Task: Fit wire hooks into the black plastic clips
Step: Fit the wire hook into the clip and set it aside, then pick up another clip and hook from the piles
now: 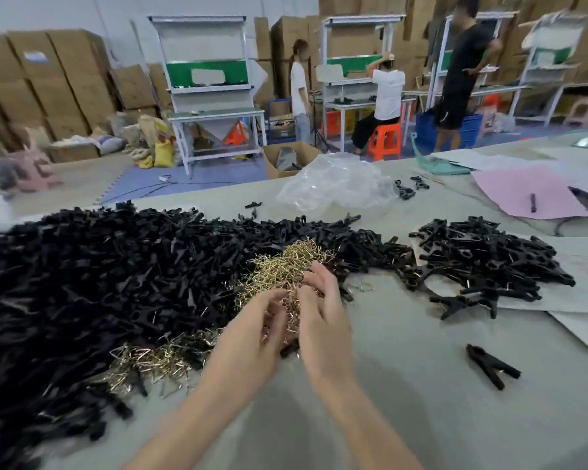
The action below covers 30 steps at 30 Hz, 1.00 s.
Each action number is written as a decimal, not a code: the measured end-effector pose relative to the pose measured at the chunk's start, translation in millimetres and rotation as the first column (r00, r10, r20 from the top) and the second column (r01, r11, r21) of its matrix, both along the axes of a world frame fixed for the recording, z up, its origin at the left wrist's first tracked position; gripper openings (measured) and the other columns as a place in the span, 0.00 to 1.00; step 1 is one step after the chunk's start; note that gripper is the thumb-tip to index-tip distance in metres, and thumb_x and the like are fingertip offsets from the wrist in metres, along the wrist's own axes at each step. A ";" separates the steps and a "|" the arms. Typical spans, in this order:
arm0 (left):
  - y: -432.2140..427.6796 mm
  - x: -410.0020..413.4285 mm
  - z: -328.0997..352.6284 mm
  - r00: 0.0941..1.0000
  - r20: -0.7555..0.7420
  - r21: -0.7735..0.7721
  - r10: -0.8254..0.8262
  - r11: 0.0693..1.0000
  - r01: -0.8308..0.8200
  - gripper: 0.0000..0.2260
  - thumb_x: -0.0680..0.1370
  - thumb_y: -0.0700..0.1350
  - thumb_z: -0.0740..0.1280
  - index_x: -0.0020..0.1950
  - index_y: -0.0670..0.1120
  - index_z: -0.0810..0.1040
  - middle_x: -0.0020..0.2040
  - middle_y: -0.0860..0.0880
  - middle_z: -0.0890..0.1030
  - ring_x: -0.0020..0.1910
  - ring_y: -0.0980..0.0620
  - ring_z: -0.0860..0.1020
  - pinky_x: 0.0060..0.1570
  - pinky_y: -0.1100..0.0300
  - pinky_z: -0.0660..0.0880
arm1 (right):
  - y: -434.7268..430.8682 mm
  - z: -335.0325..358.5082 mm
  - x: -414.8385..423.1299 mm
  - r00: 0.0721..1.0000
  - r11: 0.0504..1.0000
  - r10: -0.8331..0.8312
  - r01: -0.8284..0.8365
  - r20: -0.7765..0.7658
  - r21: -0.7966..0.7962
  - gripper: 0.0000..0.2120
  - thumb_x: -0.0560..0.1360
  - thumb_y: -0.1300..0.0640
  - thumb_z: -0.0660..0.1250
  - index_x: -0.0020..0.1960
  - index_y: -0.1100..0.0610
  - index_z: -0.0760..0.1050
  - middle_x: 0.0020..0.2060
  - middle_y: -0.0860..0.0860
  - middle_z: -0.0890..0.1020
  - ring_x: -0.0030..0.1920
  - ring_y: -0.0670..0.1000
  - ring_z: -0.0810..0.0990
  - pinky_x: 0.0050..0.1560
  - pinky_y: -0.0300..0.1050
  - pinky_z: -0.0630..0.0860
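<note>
Warehouse floor with stacked cartons and workbenches far behind; the grey table (404,418) carries a large heap of black plastic clips (99,283) at left, a smaller heap (489,266) at right, and brass wire hooks (286,262) in the middle. Both hands are in the hooks: the right hand (323,320) has straight, relaxed fingers touching them, while the left hand (248,337) is curled, its hold too blurred to tell. Judged early: the left heap dwarfs the right heap, which appears to be finished work.
</note>
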<state>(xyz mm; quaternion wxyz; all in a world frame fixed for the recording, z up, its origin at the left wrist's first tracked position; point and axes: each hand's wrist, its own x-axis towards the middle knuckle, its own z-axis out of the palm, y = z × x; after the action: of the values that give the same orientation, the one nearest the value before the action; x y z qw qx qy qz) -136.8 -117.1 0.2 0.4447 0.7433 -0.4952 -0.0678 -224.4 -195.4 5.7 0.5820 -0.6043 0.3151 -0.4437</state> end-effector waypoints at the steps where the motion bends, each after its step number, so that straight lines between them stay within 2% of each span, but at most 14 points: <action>1: 24.6 11.9 -8.7 0.974 0.204 0.043 0.094 0.994 -0.105 0.13 0.82 0.53 0.59 0.65 0.58 0.74 0.53 0.60 0.81 0.50 0.58 0.80 0.51 0.59 0.75 | 12.6 -3.4 9.7 0.998 0.997 0.054 -0.057 -0.042 -0.061 0.18 0.83 0.53 0.58 0.71 0.39 0.68 0.62 0.31 0.74 0.63 0.35 0.73 0.66 0.38 0.70; 3: 67.8 34.1 -25.0 0.826 0.524 0.101 0.205 0.949 -0.299 0.20 0.79 0.57 0.57 0.65 0.50 0.77 0.59 0.53 0.80 0.58 0.48 0.79 0.61 0.53 0.70 | 33.0 -11.1 28.4 0.984 0.973 0.129 -0.149 -0.122 -0.178 0.18 0.84 0.55 0.57 0.72 0.41 0.67 0.62 0.32 0.73 0.61 0.34 0.74 0.60 0.32 0.70; 5: 100.4 51.2 -36.8 0.733 0.620 0.136 0.280 0.881 -0.453 0.28 0.80 0.62 0.53 0.65 0.45 0.79 0.63 0.45 0.79 0.63 0.40 0.77 0.69 0.44 0.65 | 49.5 -19.1 45.5 0.966 0.934 0.153 -0.210 -0.207 -0.289 0.19 0.84 0.56 0.57 0.73 0.43 0.66 0.63 0.35 0.73 0.61 0.33 0.72 0.60 0.29 0.69; 8: 122.6 69.1 -44.7 0.700 0.583 0.177 0.412 0.776 -0.605 0.37 0.79 0.68 0.44 0.69 0.43 0.77 0.68 0.38 0.75 0.69 0.36 0.72 0.71 0.37 0.62 | 67.1 -30.8 67.2 0.927 0.868 0.137 -0.283 -0.350 -0.409 0.20 0.84 0.56 0.56 0.75 0.45 0.64 0.66 0.39 0.72 0.63 0.38 0.73 0.65 0.37 0.71; 11: 119.7 80.7 -43.6 0.695 0.566 0.228 0.443 0.727 -0.648 0.34 0.78 0.66 0.49 0.71 0.44 0.74 0.70 0.39 0.75 0.69 0.39 0.73 0.71 0.38 0.66 | 72.9 -40.1 84.9 0.876 0.775 0.033 -0.327 -0.481 -0.541 0.21 0.83 0.57 0.57 0.75 0.47 0.64 0.67 0.43 0.73 0.63 0.44 0.73 0.66 0.42 0.71; 15: 104.6 99.3 -38.4 0.665 0.599 0.216 0.446 0.710 -0.671 0.30 0.78 0.62 0.52 0.69 0.46 0.76 0.63 0.43 0.79 0.60 0.42 0.79 0.61 0.43 0.71 | 65.7 -42.0 103.8 0.798 0.682 -0.104 -0.376 -0.593 -0.627 0.18 0.84 0.53 0.56 0.73 0.47 0.68 0.66 0.45 0.73 0.64 0.48 0.71 0.67 0.45 0.66; 19: 94.4 114.3 -42.0 0.598 0.661 0.153 0.454 0.698 -0.699 0.22 0.78 0.60 0.58 0.63 0.48 0.79 0.54 0.45 0.80 0.48 0.43 0.80 0.53 0.44 0.71 | 57.7 -42.5 115.8 0.764 0.674 -0.173 -0.369 -0.622 -0.640 0.17 0.84 0.51 0.57 0.70 0.46 0.73 0.64 0.45 0.75 0.63 0.49 0.72 0.66 0.46 0.66; 23: 94.2 120.5 -51.5 0.575 0.670 0.040 0.470 0.750 -0.660 0.11 0.80 0.54 0.65 0.57 0.51 0.81 0.50 0.49 0.79 0.48 0.45 0.79 0.55 0.46 0.70 | 51.2 -45.2 114.4 0.776 0.691 -0.181 -0.337 -0.604 -0.640 0.16 0.82 0.53 0.62 0.70 0.48 0.74 0.64 0.47 0.75 0.63 0.50 0.73 0.66 0.46 0.69; 26: 94.4 121.2 -52.2 0.629 0.580 0.008 0.518 0.768 -0.640 0.10 0.77 0.52 0.69 0.55 0.50 0.82 0.51 0.51 0.79 0.49 0.47 0.79 0.58 0.47 0.70 | 45.7 -44.9 112.1 0.768 0.703 -0.193 -0.326 -0.611 -0.632 0.14 0.82 0.54 0.64 0.66 0.49 0.75 0.64 0.49 0.73 0.62 0.50 0.74 0.66 0.45 0.69; 30: 95.8 121.2 -49.4 0.693 0.461 -0.015 0.554 0.786 -0.618 0.12 0.81 0.54 0.63 0.57 0.48 0.80 0.54 0.52 0.79 0.52 0.49 0.79 0.62 0.48 0.69 | 44.8 -44.4 111.3 0.754 0.687 -0.197 -0.351 -0.627 -0.636 0.13 0.82 0.55 0.63 0.66 0.48 0.75 0.60 0.46 0.75 0.57 0.49 0.76 0.61 0.44 0.70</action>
<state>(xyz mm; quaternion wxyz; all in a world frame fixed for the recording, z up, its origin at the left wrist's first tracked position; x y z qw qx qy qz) -15.6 -21.4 -49.2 0.2647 0.8869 -0.3129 0.2134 -113.2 -150.5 -38.7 0.1676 -0.9110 0.2686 -0.2642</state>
